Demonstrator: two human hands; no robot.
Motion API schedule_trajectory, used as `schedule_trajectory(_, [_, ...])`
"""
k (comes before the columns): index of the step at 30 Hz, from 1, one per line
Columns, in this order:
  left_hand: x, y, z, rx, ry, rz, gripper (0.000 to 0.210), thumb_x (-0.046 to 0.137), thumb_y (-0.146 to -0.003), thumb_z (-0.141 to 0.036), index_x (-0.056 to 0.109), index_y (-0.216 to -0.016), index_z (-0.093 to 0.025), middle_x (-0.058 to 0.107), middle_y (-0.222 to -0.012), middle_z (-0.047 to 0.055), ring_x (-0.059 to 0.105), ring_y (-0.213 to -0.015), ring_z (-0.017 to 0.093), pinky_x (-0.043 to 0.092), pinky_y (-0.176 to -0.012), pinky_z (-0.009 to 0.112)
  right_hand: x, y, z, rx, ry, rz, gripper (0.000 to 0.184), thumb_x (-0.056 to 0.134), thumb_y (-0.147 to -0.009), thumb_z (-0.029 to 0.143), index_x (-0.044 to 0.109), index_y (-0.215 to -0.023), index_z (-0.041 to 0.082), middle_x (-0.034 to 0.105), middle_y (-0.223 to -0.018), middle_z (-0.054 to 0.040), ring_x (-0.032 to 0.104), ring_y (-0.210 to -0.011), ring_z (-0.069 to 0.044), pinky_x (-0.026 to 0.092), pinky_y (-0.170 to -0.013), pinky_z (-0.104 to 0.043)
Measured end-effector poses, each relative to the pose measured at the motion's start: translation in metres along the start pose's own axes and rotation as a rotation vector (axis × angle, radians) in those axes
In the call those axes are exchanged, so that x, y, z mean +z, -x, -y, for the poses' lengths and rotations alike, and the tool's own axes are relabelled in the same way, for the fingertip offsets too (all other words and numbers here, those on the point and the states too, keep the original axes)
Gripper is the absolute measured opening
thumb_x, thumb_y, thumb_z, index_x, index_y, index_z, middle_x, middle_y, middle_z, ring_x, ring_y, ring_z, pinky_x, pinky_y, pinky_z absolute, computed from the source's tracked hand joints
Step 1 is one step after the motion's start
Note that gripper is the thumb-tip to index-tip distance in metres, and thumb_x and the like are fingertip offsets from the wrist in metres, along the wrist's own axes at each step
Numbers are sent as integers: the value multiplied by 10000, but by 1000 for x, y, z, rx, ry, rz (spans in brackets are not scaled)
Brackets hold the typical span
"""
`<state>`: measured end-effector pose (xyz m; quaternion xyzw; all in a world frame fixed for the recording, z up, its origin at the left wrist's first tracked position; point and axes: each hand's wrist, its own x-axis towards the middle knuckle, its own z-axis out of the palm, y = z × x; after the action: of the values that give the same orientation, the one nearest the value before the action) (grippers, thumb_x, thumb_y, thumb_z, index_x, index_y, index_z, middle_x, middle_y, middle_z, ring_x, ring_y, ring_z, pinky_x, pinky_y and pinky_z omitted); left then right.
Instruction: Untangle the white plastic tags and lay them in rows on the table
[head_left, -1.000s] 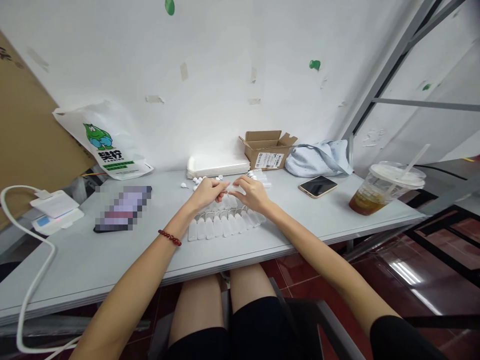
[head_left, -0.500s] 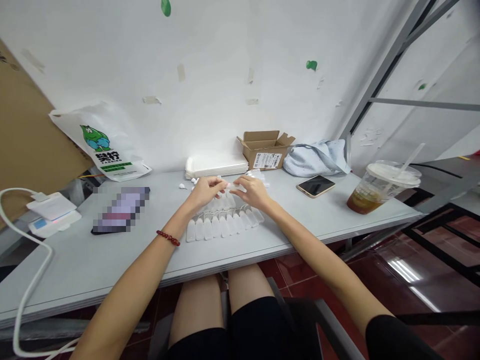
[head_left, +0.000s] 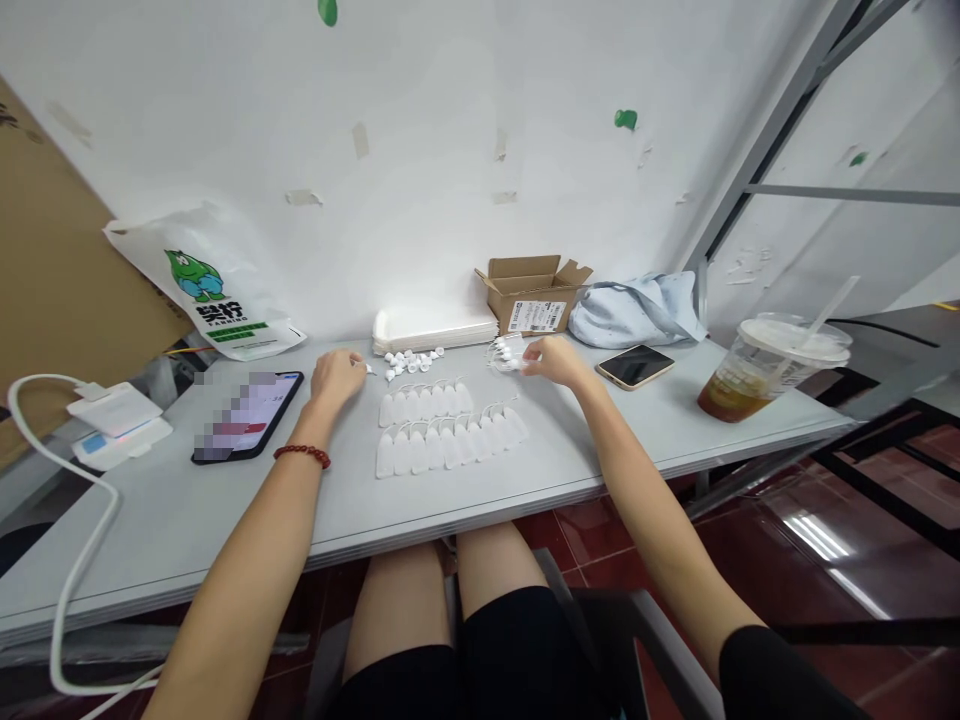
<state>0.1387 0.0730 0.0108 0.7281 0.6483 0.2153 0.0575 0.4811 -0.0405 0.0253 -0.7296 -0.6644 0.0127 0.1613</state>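
My left hand (head_left: 337, 378) is at the left of the work area, its fingers drawn together, with a small white plastic piece (head_left: 369, 369) at the fingertips. Beside it lies a loose heap of small white plastic pieces (head_left: 412, 363). Farther right, my right hand (head_left: 553, 360) curls its fingers at the edge of a bunch of frosted tags with white string loops (head_left: 508, 352); the exact grip is partly hidden. Between my forearms, similar frosted tags lie in two overlapping rows, a shorter back row (head_left: 425, 402) and a longer front row (head_left: 450, 443).
Along the wall stand a white stack of flat trays or cards (head_left: 435, 328), an open cardboard box (head_left: 529, 295) and a pale blue cloth bag (head_left: 637, 310). Phones lie left (head_left: 247, 415) and right (head_left: 636, 367). A drink cup (head_left: 765, 370) stands near the right end; a white cable (head_left: 82, 560) hangs left.
My hands were together above the tags and have moved apart, the left one toward the white pieces and the right one to the bunch of tags. The back row now shows fully.
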Motion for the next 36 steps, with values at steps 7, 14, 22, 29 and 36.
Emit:
schedule_trajectory(7, [9,-2,5,75,-35,24,349,549,-731,-251,698,-1031,-155,701,-1050,139,614,-1035,315,450,-906,366,5,0,-3,62,93,30,264,761,-680,206,718,-939,179,715,-954,-61,636,-875,-200,390,-634,-244])
schedule_trajectory(14, [10,-5,7,100,-17,62,293,550,-674,-162,727,-907,-170,728,-975,115,636,-991,301,469,-875,344,13,-5,-7,15,106,24,259,747,-715,201,699,-961,134,708,-951,-97,634,-874,-198,412,-687,-245])
schedule_trajectory(22, [8,-4,5,66,-65,85,273,555,-667,-142,712,-889,-160,716,-1002,132,615,-1044,314,458,-911,357,19,-10,-10,-2,102,18,265,722,-725,163,688,-981,103,706,-968,-116,635,-897,-207,429,-727,-252])
schedule_trajectory(29, [6,-1,1,13,3,8,242,555,-716,-211,696,-905,-155,710,-966,136,614,-1006,317,458,-878,373,13,-8,-8,2,20,-13,234,716,-706,158,694,-931,99,708,-914,-111,636,-833,-195,429,-715,-252])
schedule_trajectory(36, [4,7,-19,75,111,-257,280,477,-817,-302,661,-953,-140,669,-1011,151,551,-1040,300,407,-926,410,-8,4,5,13,-134,-57,63,608,-723,165,648,-710,119,683,-768,-70,595,-722,-162,404,-657,-239])
